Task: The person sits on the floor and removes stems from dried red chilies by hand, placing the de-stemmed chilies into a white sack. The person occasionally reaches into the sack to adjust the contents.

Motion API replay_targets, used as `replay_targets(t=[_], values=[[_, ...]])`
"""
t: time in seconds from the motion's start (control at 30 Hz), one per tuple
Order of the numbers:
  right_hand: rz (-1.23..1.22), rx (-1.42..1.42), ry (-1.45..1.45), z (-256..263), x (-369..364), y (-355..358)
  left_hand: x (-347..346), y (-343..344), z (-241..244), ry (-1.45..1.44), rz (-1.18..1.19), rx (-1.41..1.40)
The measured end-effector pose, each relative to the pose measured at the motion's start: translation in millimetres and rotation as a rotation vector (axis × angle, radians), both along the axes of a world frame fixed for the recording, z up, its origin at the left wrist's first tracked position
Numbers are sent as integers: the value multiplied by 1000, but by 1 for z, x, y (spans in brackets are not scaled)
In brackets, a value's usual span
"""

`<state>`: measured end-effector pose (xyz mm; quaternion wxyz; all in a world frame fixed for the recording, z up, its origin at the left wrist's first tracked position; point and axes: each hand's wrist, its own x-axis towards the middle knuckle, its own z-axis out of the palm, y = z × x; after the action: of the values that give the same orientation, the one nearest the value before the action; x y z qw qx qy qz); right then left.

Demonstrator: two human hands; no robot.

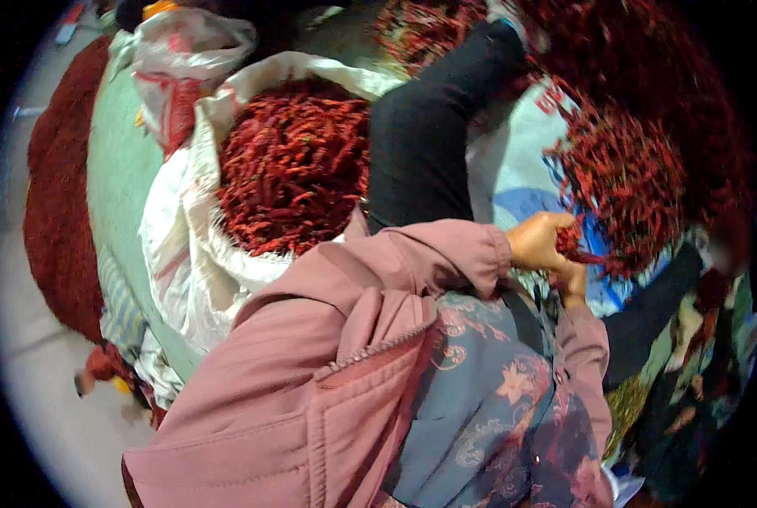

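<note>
Dried red chili peppers [569,242] are gripped in my left hand [540,241], at the near edge of a loose pile of dried chilies [632,190]. Right below it and against it is my right hand [572,279]; its fingers are partly hidden, and whether it holds anything cannot be told. The pile lies partly on a white and blue woven sack [524,171] between my outstretched legs. To the left of my bent leg stands a white woven sack [200,190], its rim rolled down, filled with dried red chilies [296,171].
A white and red bag [175,70] sits beyond the full sack. A long dark red heap [64,203] stretches along the far left, past a green ground sheet [124,165]. More chilies [638,76] are massed at the upper right. Another person [108,374] is at the lower left.
</note>
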<state>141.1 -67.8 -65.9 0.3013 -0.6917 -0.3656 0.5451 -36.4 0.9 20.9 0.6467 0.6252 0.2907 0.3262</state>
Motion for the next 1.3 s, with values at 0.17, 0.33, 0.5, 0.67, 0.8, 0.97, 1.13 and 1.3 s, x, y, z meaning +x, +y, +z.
replay_targets(t=[0.17,0.33,0.5,0.67,0.8,0.97,1.13,1.3], values=[[435,6,-310,27,-7,4,-105,35,70,169,473,298],[400,144,-497,13,25,-20,-297,50,102,503,1060,526],[426,239,-601,17,56,-35,-430,13,60,1080,959,600],[297,279,-689,20,86,-22,-456,-12,54,1618,932,-35],[-244,-36,-387,34,108,-5,-399,25,70,1401,806,807],[-558,15,-280,4,109,4,-234,70,87,856,596,842],[-508,129,-655,-36,125,17,-141,70,74,631,370,749],[-371,43,-872,-31,106,42,-87,50,44,511,228,393]])
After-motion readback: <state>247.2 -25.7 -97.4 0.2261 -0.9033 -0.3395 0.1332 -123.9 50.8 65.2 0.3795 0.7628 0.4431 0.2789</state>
